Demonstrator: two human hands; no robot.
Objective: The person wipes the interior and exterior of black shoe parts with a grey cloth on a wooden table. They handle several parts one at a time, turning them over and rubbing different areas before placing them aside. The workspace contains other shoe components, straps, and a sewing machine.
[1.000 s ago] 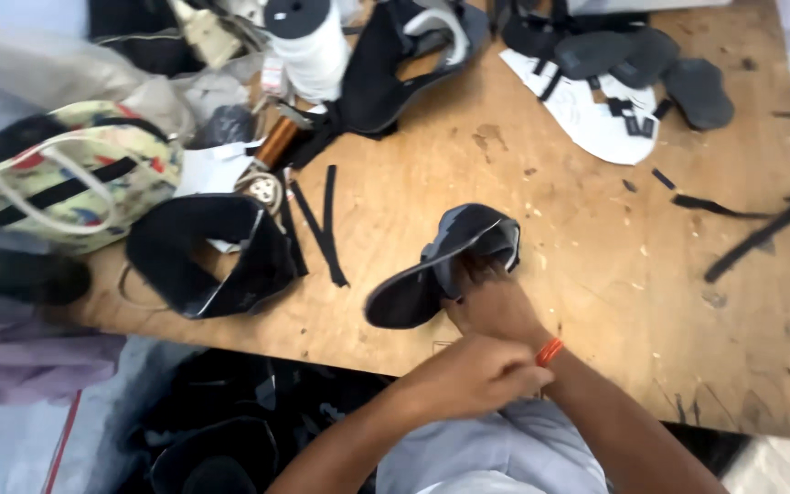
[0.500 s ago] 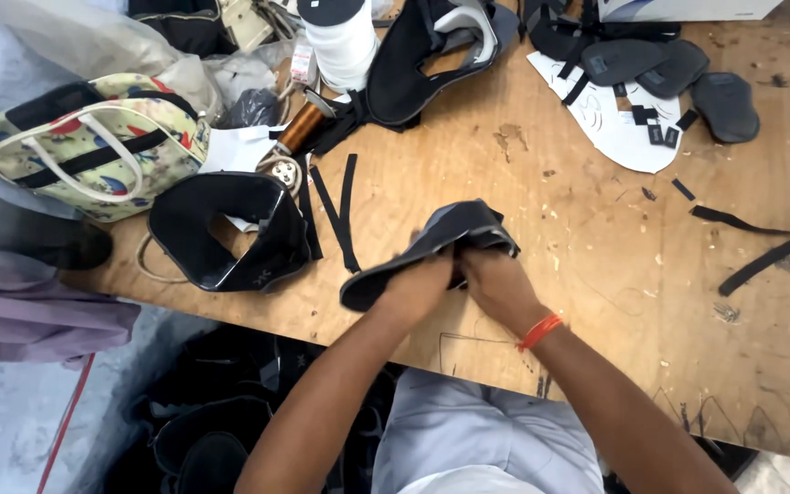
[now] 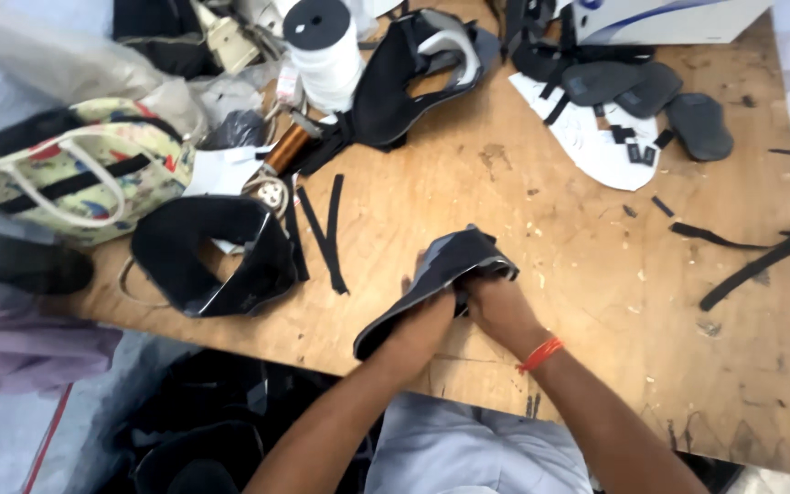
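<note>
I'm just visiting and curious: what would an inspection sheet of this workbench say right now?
Surface: worn wooden table, stained, scattered with scraps.
Job's things: folded dark grey fabric piece, held near the table's front edge.
Clutter: black curved padded piece, loose black strips, white thread spool, copper-coloured bobbin, floral handbag, dark oval pads on white sheet.
Grips: left hand and right hand both closed on the fabric.
Cables: nothing seen.
Surroundings: dark bags below the table edge.
</note>
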